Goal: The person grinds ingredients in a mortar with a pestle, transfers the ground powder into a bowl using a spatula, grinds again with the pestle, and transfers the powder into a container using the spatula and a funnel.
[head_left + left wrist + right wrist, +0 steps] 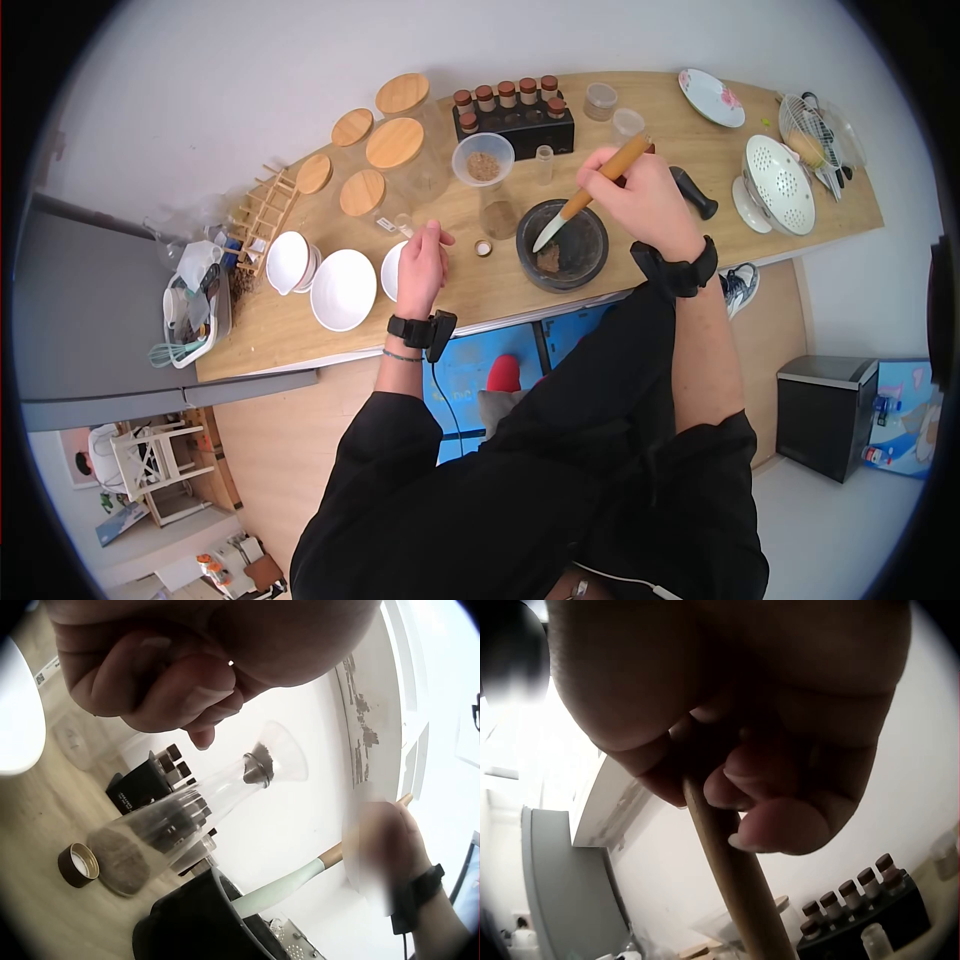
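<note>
My right hand grips the wooden handle of a spatula with a pale green head. That head dips into a dark mortar, where a small heap of brown powder lies. My left hand hovers by a white bowl, fingers loosely curled and holding nothing. Between the hands, a clear funnel with brown powder in it sits in the mouth of a clear bottle, which has brown powder at its bottom. A small brown cap lies beside the bottle.
A black rack of brown-capped vials stands behind the funnel, with a small open vial before it. Several wooden-lidded jars are at back left, white bowls at left. A black pestle and white colander are right.
</note>
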Motion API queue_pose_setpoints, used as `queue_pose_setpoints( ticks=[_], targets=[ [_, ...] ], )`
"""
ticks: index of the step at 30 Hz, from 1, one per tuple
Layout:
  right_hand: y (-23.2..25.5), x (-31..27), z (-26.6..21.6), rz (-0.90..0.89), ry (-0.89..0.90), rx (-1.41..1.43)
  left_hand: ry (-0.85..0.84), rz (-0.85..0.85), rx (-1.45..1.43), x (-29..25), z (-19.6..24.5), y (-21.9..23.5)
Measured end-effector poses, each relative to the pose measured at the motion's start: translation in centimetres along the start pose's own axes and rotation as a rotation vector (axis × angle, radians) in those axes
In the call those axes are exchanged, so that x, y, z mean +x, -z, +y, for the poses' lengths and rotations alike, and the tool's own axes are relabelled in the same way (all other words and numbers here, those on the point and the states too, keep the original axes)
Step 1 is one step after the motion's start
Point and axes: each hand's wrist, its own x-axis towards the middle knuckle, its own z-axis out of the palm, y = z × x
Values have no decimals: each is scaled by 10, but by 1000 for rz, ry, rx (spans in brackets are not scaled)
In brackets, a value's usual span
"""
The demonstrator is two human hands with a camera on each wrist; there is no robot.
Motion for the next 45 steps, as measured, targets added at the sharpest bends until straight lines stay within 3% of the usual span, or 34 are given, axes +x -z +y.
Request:
queue_pose_setpoints(
  ticks=[4, 11, 20, 22, 23, 25, 29, 33, 39, 45],
  targets=[
    [-1, -3, -13, -121, 107, 17, -2, -25, 4, 1, -3, 5],
    [1, -17, -32, -295, 98, -20, -8, -63, 4, 1, 2, 5],
    [1, -50, -29, -460, 424, -219, -52, -102, 21, -31, 9, -2],
    [7, -55, -33, -384, 232, -191, -35, -86, 2, -38, 9, -1],
    [10, -57, -32, -385, 239, -198, -2, -71, -10, -41, 8, 0],
    [16, -56, -30, -201, 222, -24, -19, -56, -22, -45, 7, -1],
    [36, -54, -33, -114, 123, 10, -10, -20, -28, -51, 8, -2],
    [43, -43, -25, -138, 108, -30, 20, 35, 12, -49, 15, -10],
    [12, -17, 2, -189, 290, 45, -10, 43, 42, -33, 21, -20],
    [6, 2, 6, -265, 162, -126, -7, 64, 65, -23, 22, -23]
  ],
)
